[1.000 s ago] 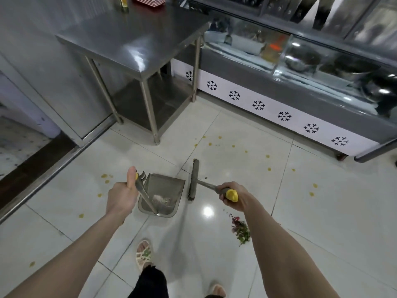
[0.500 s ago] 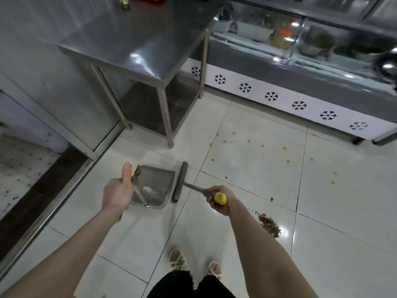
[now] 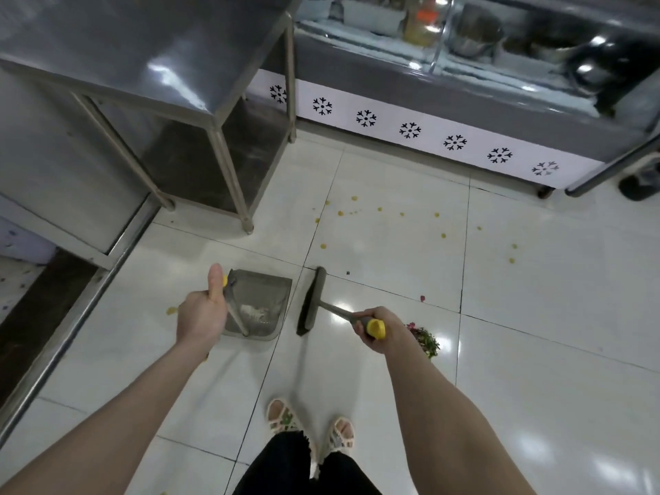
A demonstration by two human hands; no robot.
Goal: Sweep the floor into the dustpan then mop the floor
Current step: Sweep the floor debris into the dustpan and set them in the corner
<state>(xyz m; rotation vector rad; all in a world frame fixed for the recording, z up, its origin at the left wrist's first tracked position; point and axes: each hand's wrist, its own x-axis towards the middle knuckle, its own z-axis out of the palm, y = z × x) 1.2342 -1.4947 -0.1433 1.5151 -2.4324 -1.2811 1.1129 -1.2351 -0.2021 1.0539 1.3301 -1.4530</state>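
Steel tabletop [image 3: 150, 48] upper left, lower shelf [image 3: 214, 166] beneath. Glass-fronted display case [image 3: 464, 87] along back, white snowflake panel [image 3: 428, 132] at base. Metal pots [image 3: 475, 33] inside. Patterned sandals [image 3: 282, 419], black trousers [image 3: 285, 466] bottom centre.

1 dustpan [image 3: 262, 291], 1 broom [image 3: 310, 302], 2 hands (left hand [image 3: 201, 312], right hand [image 3: 380, 332]), 1 steel table [image 3: 143, 48], 7 snowflake marks [image 3: 366, 118], 1 debris pile [image 3: 425, 340].

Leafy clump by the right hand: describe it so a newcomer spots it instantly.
On the white tiled floor, look beside the right hand gripping the broom. The clump lies there, partly behind the wrist. It is the only green-and-magenta leafy tangle; other litter is scattered yellow specks.
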